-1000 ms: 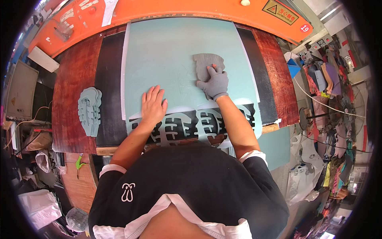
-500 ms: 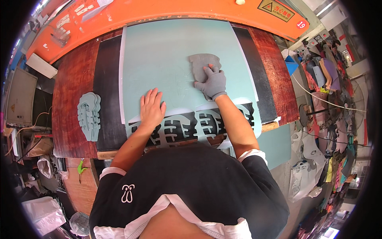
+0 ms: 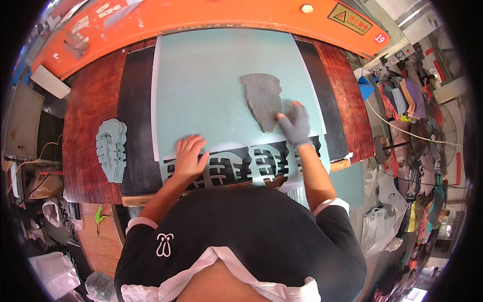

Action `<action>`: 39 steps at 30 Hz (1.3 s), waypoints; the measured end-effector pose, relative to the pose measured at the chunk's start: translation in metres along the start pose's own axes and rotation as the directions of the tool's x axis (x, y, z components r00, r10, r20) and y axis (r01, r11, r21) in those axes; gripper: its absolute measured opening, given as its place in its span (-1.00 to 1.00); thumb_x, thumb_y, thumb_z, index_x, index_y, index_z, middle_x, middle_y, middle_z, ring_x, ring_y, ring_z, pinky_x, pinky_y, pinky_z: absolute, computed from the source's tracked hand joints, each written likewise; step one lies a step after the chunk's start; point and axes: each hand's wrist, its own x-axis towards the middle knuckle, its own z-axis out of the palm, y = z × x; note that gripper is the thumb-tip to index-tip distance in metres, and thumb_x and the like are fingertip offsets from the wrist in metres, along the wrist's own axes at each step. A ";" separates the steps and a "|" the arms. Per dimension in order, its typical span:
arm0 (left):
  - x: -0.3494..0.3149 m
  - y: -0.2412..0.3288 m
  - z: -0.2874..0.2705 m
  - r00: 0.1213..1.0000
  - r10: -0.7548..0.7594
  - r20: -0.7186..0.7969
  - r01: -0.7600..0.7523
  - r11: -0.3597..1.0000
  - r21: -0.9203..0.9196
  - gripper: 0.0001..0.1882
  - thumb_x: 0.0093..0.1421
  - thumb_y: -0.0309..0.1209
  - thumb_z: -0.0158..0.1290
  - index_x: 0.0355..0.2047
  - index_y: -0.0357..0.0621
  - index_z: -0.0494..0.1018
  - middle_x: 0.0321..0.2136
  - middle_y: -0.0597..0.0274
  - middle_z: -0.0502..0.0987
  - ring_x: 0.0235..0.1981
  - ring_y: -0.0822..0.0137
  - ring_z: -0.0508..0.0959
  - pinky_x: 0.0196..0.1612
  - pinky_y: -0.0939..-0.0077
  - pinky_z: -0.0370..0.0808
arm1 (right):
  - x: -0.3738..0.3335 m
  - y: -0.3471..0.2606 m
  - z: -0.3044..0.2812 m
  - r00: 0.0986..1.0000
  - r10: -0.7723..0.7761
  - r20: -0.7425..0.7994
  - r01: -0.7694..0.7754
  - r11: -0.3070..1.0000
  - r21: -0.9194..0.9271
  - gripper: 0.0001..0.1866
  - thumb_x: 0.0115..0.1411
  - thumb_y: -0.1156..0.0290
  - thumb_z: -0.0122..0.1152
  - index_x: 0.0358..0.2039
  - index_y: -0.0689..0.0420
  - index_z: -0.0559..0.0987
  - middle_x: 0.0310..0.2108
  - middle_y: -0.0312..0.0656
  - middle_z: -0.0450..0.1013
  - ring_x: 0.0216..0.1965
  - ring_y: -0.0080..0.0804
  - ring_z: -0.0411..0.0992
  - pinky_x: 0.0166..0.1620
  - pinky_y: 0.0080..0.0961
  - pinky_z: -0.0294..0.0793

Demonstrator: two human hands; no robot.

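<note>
A pale green sheet point(image 3: 206, 80) lies across a black board, its near part cut into an openwork of curved, toothed gaps. On the sheet rests a grey, wavy-edged cutting die point(image 3: 263, 98), its narrow end toward me. My right hand point(image 3: 296, 128), in a grey glove with bare fingertips, is just right of the die's narrow end. Its fingers are apart and hold nothing; whether the thumb touches the die I cannot tell. My left hand point(image 3: 189, 156) is bare, with fingers stretched out over the sheet's near left edge beside the cut gaps.
A stack of cut green pieces point(image 3: 111, 150) lies on the red-brown board point(image 3: 88, 146) at the left. An orange machine beam point(image 3: 201, 17) spans the far side. Many coloured sheet scraps point(image 3: 402, 95) hang at the right, near a loose white cable.
My right hand has let go of the die and moved right and toward me. My left hand has slid toward me along the sheet. The cut pieces stay stacked.
</note>
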 end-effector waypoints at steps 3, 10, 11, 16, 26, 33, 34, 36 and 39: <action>-0.052 -0.004 -0.022 0.997 0.071 0.010 -0.067 0.972 -0.225 -0.73 -0.02 -0.44 0.12 -0.25 -0.16 0.45 -0.23 0.16 0.47 -0.19 0.09 0.44 -0.11 0.22 0.32 | -0.053 0.037 -0.052 0.992 0.102 -0.077 -0.112 0.984 -0.141 -0.40 0.05 0.09 0.23 -0.03 0.29 0.37 -0.01 0.11 0.33 0.05 0.06 0.26 0.10 -0.18 0.23; -0.092 0.002 -0.017 0.971 0.136 -0.196 -0.121 0.989 0.088 -0.78 -0.11 -0.50 0.17 -0.40 -0.13 0.44 -0.40 0.14 0.45 -0.36 0.09 0.46 -0.29 0.26 0.37 | -0.128 0.052 -0.076 0.928 0.282 -0.245 -0.343 0.903 -0.258 -0.61 0.03 0.25 0.20 -0.21 0.26 0.46 -0.28 0.06 0.43 -0.22 0.03 0.40 -0.14 -0.19 0.38; -0.086 -0.007 -0.019 0.970 0.047 -0.237 -0.034 0.998 0.056 -0.79 -0.10 -0.50 0.17 -0.41 -0.13 0.43 -0.41 0.13 0.44 -0.39 0.09 0.46 -0.32 0.25 0.37 | -0.119 0.052 -0.063 0.913 0.259 -0.316 -0.340 0.910 -0.236 -0.61 0.01 0.25 0.21 -0.22 0.26 0.46 -0.27 0.06 0.43 -0.21 0.03 0.41 -0.15 -0.18 0.39; -0.080 -0.023 -0.035 0.949 0.074 -0.306 -0.055 0.996 0.070 -0.84 -0.07 -0.50 0.17 -0.50 -0.13 0.39 -0.50 0.12 0.41 -0.50 0.07 0.44 -0.44 0.22 0.37 | -0.092 0.043 -0.046 0.877 0.257 -0.406 -0.344 0.926 -0.156 -0.70 -0.05 0.29 0.23 -0.37 0.24 0.51 -0.30 0.03 0.44 -0.19 0.00 0.42 -0.15 -0.17 0.40; -0.065 -0.012 -0.011 0.956 -0.179 -0.232 0.251 0.909 0.332 -0.82 0.04 -0.41 0.05 -0.61 -0.19 0.32 -0.55 0.04 0.36 -0.44 -0.02 0.37 -0.35 0.11 0.30 | -0.067 0.047 -0.036 0.943 0.033 -0.331 -0.093 0.982 -0.166 -0.65 0.00 0.18 0.20 -0.31 0.19 0.51 -0.24 0.02 0.44 -0.18 -0.01 0.40 -0.12 -0.14 0.37; -0.070 -0.068 0.024 0.907 -0.062 -0.417 0.244 0.884 0.399 -0.83 0.01 -0.41 0.03 -0.61 -0.20 0.31 -0.54 0.01 0.36 -0.42 -0.05 0.38 -0.35 0.07 0.30 | 0.062 0.047 -0.052 0.944 -0.002 -0.329 0.148 0.896 0.419 -0.67 0.23 0.24 -0.11 -0.37 0.27 0.46 -0.53 -0.09 0.42 -0.44 -0.30 0.39 -0.31 -0.39 0.36; -0.061 -0.082 0.028 0.899 -0.060 -0.435 0.260 0.872 0.415 -0.84 0.00 -0.42 0.03 -0.60 -0.21 0.31 -0.54 -0.01 0.36 -0.41 -0.06 0.38 -0.34 0.06 0.30 | 0.079 0.049 -0.036 0.973 0.127 -0.191 -0.022 0.881 0.473 -0.67 0.24 0.23 -0.10 -0.38 0.27 0.46 -0.54 -0.14 0.40 -0.44 -0.40 0.36 -0.32 -0.44 0.35; -0.015 -0.123 0.037 0.917 -0.073 -0.392 0.254 0.865 0.433 -0.86 -0.01 -0.45 0.03 -0.59 -0.22 0.32 -0.53 -0.04 0.36 -0.39 -0.09 0.38 -0.33 0.04 0.31 | 0.105 0.068 0.007 0.967 0.222 -0.125 -0.124 0.838 0.532 -0.66 0.28 0.21 -0.08 -0.38 0.26 0.47 -0.54 -0.22 0.38 -0.43 -0.55 0.32 -0.31 -0.49 0.35; 0.074 -0.185 0.045 0.896 -0.003 -0.443 0.228 0.861 0.455 -0.86 0.02 -0.44 -0.02 -0.59 -0.23 0.31 -0.52 -0.05 0.36 -0.39 -0.11 0.37 -0.33 0.05 0.30 | 0.140 0.107 0.066 0.978 0.085 -0.193 0.030 0.850 0.526 -0.70 0.28 0.21 -0.07 -0.37 0.19 0.48 -0.53 -0.18 0.39 -0.44 -0.36 0.37 -0.26 -0.46 0.38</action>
